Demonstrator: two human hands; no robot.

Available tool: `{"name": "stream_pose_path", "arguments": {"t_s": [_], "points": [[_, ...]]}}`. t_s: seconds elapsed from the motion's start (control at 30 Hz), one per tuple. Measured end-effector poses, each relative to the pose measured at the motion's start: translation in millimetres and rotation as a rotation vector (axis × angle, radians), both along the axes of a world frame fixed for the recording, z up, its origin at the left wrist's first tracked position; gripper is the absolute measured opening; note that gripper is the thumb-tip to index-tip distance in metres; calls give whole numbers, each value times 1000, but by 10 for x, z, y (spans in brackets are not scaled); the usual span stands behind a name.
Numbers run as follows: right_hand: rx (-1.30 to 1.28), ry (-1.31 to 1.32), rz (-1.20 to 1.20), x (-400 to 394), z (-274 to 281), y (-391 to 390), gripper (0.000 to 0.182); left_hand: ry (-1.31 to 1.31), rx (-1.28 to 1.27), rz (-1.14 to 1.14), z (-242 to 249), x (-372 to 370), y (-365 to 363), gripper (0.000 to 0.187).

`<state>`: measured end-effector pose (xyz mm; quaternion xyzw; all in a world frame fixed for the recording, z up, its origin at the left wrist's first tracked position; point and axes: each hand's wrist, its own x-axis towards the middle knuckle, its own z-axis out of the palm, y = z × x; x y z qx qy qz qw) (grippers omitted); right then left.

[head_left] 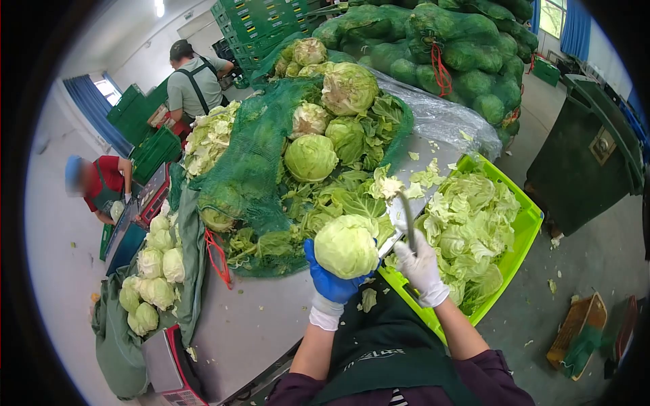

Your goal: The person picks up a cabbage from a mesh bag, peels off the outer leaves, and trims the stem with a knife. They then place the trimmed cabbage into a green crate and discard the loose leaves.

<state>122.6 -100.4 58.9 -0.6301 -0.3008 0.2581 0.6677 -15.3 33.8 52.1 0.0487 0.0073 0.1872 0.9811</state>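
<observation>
My left hand (pixel 328 280), in a blue glove over a white one, cups a pale green cabbage (pixel 347 246) from below and from its left side. To its right, my right hand (pixel 422 268) in a white glove is closed around the handle of a knife (pixel 408 218). The knife's dark, slightly curved blade points up and away from me, apart from the cabbage. Just beyond the held cabbage lie loose green outer leaves (pixel 345 196). A bright green crate (pixel 527 206) full of trimmed leaves (pixel 470 233) stands beside my right hand.
A green net sack (pixel 254 145) spills untrimmed cabbages (pixel 311 158) onto the table (pixel 250 325). Peeled cabbages (pixel 159 264) lie at left near a red-edged scale (pixel 172 369). Filled net sacks (pixel 460 51) are stacked behind. A dark bin (pixel 586 155) stands right; two people (pixel 196 84) work at left.
</observation>
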Motion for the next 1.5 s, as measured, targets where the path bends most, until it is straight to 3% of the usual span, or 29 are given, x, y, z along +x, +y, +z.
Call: {"name": "stream_pose_path", "arguments": {"t_s": [0.13,0.17,0.27,0.33,0.4,0.47,0.53,0.6,0.63,0.67,0.73,0.8,0.93,1.0,1.03,1.07,1.13,1.17,1.2,1.23,1.27,1.33,1.4,1.43,1.5], "points": [[-7,-716,-192,-356,138,196,64,-13,-4,21,-122,-33,-78,77],[49,-868,-250,-381,116,243,50,84,59,108,-115,-21,-89,74],[-22,-820,-140,-455,-17,261,37,155,146,284,-120,-65,-66,67],[65,-705,-203,-526,5,309,19,102,7,270,-168,-105,-70,66],[-49,-350,-251,-462,-86,316,15,36,-68,292,-209,-186,-22,68],[-203,-416,-244,-142,-313,331,18,-241,-323,178,-282,-318,121,82],[-583,-632,-270,180,-589,321,33,-341,-231,188,-380,-479,314,89],[-642,-650,-282,192,-556,321,53,-297,-238,222,-182,-694,407,87],[-560,-754,-291,315,-795,336,58,-362,-110,235,-306,-815,519,85],[-470,-850,-301,445,-1052,369,63,-158,-156,409,-78,-936,520,81],[-515,-873,-229,522,-1158,438,62,-281,50,447,-321,-1348,868,78],[-626,-483,-73,602,-1154,541,58,-89,34,761,-53,-1778,1073,73],[-683,-364,50,386,-806,620,55,137,136,978,121,-2929,1868,72],[-580,-324,74,110,-521,660,51,266,204,1145,199,-3444,2283,72],[-260,-926,60,303,-952,633,49,342,167,1287,366,-3606,2431,72],[-278,-924,42,286,-931,632,49,384,166,1395,387,-3845,2690,68],[-577,-631,101,137,-697,637,49,420,155,1517,446,-4299,3092,63],[-577,-716,56,124,-737,629,51,418,333,1570,146,-4750,3487,61],[-598,-708,13,121,-738,617,51,371,321,1555,206,-4808,3544,61],[-594,-720,-1,120,-725,614,49,283,-77,1463,260,-4919,3684,62],[-591,-730,-12,117,-721,614,49,386,-120,1538,548,-4538,3536,56],[-618,-755,-100,83,-674,601,41,558,305,1556,643,-3941,3404,52],[-747,-593,-40,28,-499,666,33,584,801,1208,369,-3473,3437,50],[-765,-576,-78,4,-451,686,33,565,841,1042,299,-3079,3271,49],[-733,-785,150,-23,-428,714,33,636,1048,679,198,-2249,2884,46]]}}
